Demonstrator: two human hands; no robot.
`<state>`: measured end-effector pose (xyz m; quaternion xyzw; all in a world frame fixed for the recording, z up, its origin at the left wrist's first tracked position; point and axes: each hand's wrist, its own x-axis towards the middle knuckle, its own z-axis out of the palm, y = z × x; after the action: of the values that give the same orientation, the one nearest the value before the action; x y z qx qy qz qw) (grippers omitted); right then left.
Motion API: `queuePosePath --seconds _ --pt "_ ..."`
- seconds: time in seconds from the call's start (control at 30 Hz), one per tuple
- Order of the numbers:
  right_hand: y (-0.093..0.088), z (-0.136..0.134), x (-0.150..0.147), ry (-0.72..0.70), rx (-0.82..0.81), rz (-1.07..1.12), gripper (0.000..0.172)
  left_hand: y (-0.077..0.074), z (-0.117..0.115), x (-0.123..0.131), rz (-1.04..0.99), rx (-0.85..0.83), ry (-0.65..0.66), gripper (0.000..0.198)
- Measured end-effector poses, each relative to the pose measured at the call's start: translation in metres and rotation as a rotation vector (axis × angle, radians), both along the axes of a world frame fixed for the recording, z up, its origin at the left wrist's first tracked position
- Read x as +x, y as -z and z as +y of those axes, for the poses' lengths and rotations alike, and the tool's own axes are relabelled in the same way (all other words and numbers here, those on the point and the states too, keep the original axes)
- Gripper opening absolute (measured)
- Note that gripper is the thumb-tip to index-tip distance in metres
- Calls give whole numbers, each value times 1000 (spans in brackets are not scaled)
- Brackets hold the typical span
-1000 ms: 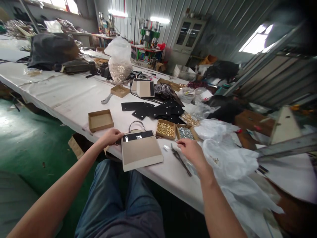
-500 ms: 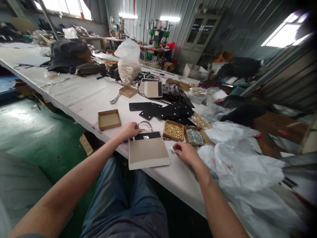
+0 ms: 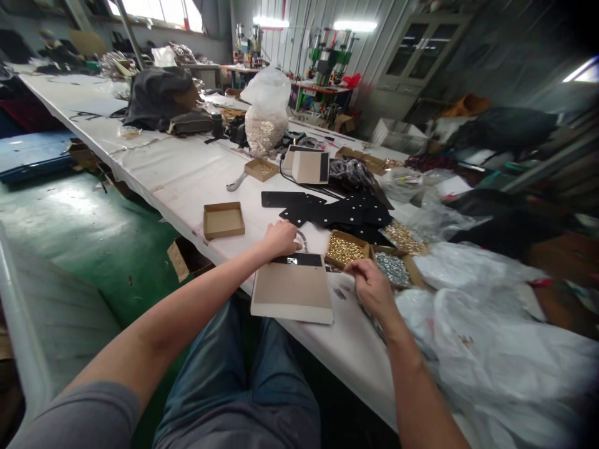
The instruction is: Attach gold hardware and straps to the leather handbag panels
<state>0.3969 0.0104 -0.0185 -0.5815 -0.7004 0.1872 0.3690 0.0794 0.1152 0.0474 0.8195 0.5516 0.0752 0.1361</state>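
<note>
A flat beige panel [image 3: 292, 287] with a black band and a pale lower edge lies in front of me, at the table's front edge. My left hand [image 3: 282, 239] is closed at its upper edge, beside a thin curved strip [image 3: 303, 239]. What those fingers grip is hidden. To the right, my right hand [image 3: 369, 284] is pinched near the front of a small box of gold-coloured metal pieces [image 3: 346, 249]; anything between its fingertips is too small to name. Small dark pieces [image 3: 341, 292] lie between this hand and the panel.
A box of silver pieces [image 3: 392, 268] adjoins the gold one, with plastic bags [image 3: 486, 312] farther right. Black punched pieces [image 3: 337, 211] lie behind. A shallow cardboard box [image 3: 223, 220] stands at left. Beyond are a stack of beige panels [image 3: 306, 165] and a filled clear bag [image 3: 266, 125].
My left hand has shifted right along the panel's upper edge toward the curved strip. My right hand has moved up to the gold box, uncovering small pieces. The camera view has turned left.
</note>
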Motion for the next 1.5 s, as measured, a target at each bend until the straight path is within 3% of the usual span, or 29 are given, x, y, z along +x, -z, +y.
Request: queuePosePath --seconds 0.2,0.33,0.43,0.6,0.7,0.97,1.5 --pt "6 22 -30 -32 -145 282 28 13 18 21 -54 -167 86 37" --pt "7 29 -38 -41 -123 213 32 29 19 29 -56 -233 67 35" --pt "1 31 -40 -138 -65 23 32 34 20 36 -52 -265 39 32" --pt "-4 40 -40 -376 -97 -226 41 37 29 47 -29 -293 -23 43" --pt "-3 49 -38 -431 -93 -277 36 39 31 47 -33 -320 -50 45" --pt "-6 55 -40 -478 -26 -399 20 33 22 38 -105 -380 -25 30" --pt "9 39 -52 -452 83 -371 27 38 21 28 -187 -380 66 31"
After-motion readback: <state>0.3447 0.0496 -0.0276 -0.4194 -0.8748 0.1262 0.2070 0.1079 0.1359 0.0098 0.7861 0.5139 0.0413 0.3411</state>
